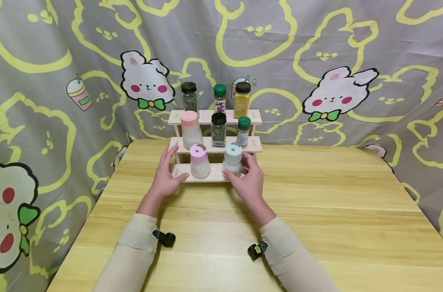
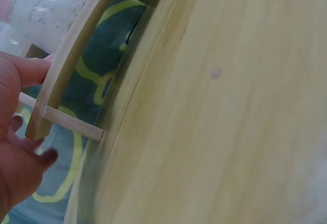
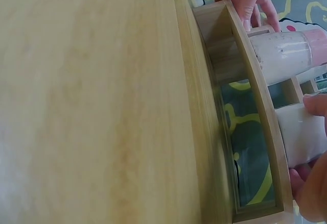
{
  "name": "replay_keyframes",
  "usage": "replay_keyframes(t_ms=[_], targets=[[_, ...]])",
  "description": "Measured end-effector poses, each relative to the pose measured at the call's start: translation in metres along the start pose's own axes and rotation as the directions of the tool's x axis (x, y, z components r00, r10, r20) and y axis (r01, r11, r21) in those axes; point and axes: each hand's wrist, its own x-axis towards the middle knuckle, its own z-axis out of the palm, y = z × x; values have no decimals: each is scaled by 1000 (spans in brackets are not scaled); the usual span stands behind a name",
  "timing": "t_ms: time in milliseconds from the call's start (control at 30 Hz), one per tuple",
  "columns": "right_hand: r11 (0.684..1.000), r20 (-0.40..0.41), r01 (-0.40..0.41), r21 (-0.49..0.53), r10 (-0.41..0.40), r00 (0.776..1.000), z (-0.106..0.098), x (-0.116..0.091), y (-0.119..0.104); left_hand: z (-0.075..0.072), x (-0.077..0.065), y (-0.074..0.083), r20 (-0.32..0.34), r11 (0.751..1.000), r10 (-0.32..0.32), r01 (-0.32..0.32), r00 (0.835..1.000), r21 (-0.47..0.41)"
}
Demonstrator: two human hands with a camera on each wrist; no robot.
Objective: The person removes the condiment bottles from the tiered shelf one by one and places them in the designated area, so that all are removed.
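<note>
A three-tier wooden rack (image 1: 182,168) stands on the table, holding several seasoning jars. My left hand (image 1: 166,174) holds the left end of its lowest shelf. In the left wrist view the thumb lies on top of the shelf board (image 2: 66,66) and the other fingers bend around its end. My right hand (image 1: 251,180) grips a glass jar with a pale green lid (image 1: 233,152) on the right of the lowest shelf, thumb in front and fingers on its right side. White contents (image 3: 301,132) show in this jar. Left of it stands a pink-lidded jar (image 1: 200,167).
The middle shelf bears a coral-lidded jar (image 1: 192,136), a black-lidded jar (image 1: 218,132) and a small green-lidded bottle (image 1: 243,136). On top stand a dark herb jar (image 1: 189,97), a green-capped bottle (image 1: 219,99) and a yellow spice jar (image 1: 242,101). A patterned curtain (image 1: 279,52) hangs behind the table (image 1: 316,202).
</note>
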Motion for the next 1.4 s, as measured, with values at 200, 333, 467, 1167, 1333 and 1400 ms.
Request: replay_keyframes(t_ms=[200,333,467,1167,1333,1400], targets=[[1000,-7,10,-8,-10,1000,0,0,-1,-1,-2,16,22,992,-8,10,1000,-125],[1000,-21,9,-5,-9,1000,1,0,0,-6,-6,36,25,987,-8,12,1000,-161],[1000,-26,1,9,-1,1000,1,0,1,-7,-8,43,34,986,-25,30,999,-161],[1000,-36,-7,25,8,999,-1,1,0,-5,-9,41,34,981,-52,58,998,-186],[999,-38,-13,39,15,999,-2,0,0,-5,-8,41,34,979,-52,58,998,-197],[999,-39,-16,42,18,999,-2,-1,-1,-5,-8,41,35,978,-54,60,998,-201]])
